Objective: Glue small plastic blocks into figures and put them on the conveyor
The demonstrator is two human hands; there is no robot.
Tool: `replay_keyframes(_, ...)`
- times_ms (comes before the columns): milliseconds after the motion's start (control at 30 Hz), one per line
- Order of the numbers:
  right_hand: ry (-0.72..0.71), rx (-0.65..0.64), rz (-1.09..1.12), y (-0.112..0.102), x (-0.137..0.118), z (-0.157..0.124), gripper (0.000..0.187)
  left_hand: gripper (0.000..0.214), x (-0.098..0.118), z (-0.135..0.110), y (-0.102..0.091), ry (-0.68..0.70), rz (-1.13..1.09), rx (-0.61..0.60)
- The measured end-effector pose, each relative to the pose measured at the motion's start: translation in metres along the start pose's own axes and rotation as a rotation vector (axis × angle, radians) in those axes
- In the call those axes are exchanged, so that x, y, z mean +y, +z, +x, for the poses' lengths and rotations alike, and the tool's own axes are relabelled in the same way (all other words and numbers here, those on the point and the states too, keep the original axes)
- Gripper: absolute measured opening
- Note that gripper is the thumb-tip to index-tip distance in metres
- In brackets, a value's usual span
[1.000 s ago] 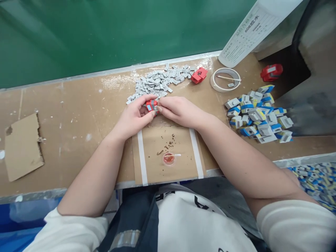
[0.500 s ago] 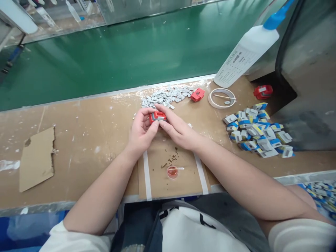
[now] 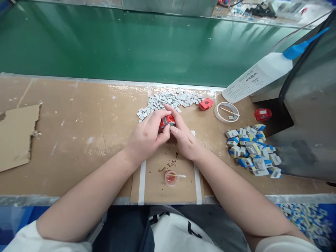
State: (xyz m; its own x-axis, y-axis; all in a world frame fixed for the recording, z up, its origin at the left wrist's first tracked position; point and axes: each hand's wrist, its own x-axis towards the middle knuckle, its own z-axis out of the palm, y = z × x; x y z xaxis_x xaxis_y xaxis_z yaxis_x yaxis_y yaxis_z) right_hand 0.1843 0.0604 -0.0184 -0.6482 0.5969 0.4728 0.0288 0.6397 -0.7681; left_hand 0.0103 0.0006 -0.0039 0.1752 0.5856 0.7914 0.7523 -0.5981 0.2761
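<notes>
Between my two hands is a small red and grey plastic piece (image 3: 167,121), shaped somewhat like a toy car body. My left hand (image 3: 148,134) closes round its left side, thumb tip at the near edge. On the other side my right hand (image 3: 185,138) grips it, fingers along the far side and thumb close to the left thumb. The fingers partly cover the piece. Just beyond them lies a heap of small grey plastic tiles (image 3: 168,99). Nearer my body, a little clear cup (image 3: 171,179) of reddish liquid has a cotton swab (image 3: 181,175) across it.
To the right are a red piece (image 3: 206,104), a tape roll (image 3: 215,113), a tilted-looking glue bottle (image 3: 258,78) and a pile of blue, white and yellow parts (image 3: 256,148). Another red piece (image 3: 262,114) sits by the metal housing. Torn cardboard (image 3: 18,136) lies left; a green belt (image 3: 105,45) runs behind.
The view has swung to the right. Both hands still hold the red piece, which is now turned, and the left hand's back faces up more, covering more of it.
</notes>
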Motion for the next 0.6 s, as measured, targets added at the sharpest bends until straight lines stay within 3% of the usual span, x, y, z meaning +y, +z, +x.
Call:
replay_keyframes(100, 0.004, 0.0, -0.006, 0.0022, -0.0021, -0.0003, 0.079, 0.027, 0.0006, 0.0005, 0.0012, 0.046, 0.035, 0.055)
replay_keyframes(600, 0.028, 0.002, -0.115, 0.0034, -0.0008, -0.0043, 0.084, 0.03, -0.0006, 0.0026, 0.0042, 0.213, 0.055, 0.064)
